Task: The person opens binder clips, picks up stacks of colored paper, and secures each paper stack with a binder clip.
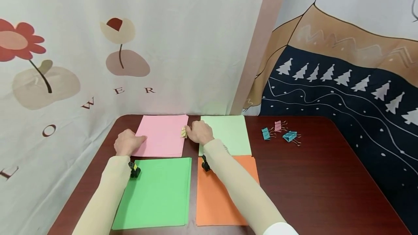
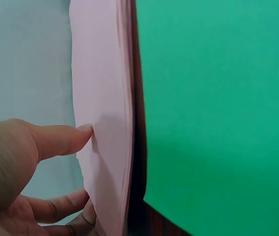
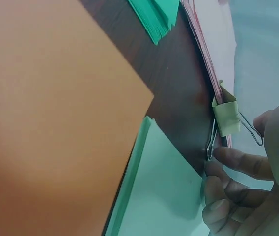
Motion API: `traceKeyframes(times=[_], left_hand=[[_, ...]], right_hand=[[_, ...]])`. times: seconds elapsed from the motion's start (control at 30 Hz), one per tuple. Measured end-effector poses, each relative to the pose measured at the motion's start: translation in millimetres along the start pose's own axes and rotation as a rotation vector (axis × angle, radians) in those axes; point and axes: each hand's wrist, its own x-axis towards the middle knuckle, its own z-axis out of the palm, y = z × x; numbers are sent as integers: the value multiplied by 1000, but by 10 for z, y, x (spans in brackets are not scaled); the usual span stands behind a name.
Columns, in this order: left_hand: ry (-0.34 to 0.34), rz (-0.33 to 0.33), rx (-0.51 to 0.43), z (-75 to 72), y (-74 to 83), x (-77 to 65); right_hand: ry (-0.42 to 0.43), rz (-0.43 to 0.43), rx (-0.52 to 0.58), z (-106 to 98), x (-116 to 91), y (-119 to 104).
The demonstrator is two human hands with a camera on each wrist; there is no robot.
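Observation:
A stack of pink paper (image 1: 163, 133) lies at the back left of the table. My left hand (image 1: 126, 143) pinches its left edge, the thumb (image 2: 66, 140) on top and the other fingers at the edge below. On the stack's right edge sits a yellow binder clip (image 3: 226, 118), its wire handles spread apart. My right hand (image 1: 199, 132) has the thumb at one wire handle and the index finger (image 3: 242, 162) at the other. Part of the clip is hidden by this hand in the head view.
Light green paper (image 1: 232, 130) lies right of the pink stack. Nearer are a green stack (image 1: 156, 195) and an orange stack (image 1: 222, 202), the latter under my right forearm. Two blue binder clips (image 1: 290, 136) and a pink binder clip (image 1: 278, 126) lie at right. A printed curtain (image 1: 196, 46) hangs behind.

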Motion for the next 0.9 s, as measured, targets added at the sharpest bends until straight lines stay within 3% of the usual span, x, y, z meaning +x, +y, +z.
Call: traceKeyframes(times=[0.17,0.5,0.9], left_hand=[[26,40,9,13,8,-13],[8,103,-124,-27,13,-147],[9,284,-170,-91,54,-367]], right_hand=[[-32,-9,64,-71,-6,48],[-22,-90,150,-312,-169,157],[22,-139,150,-660,-419,526]])
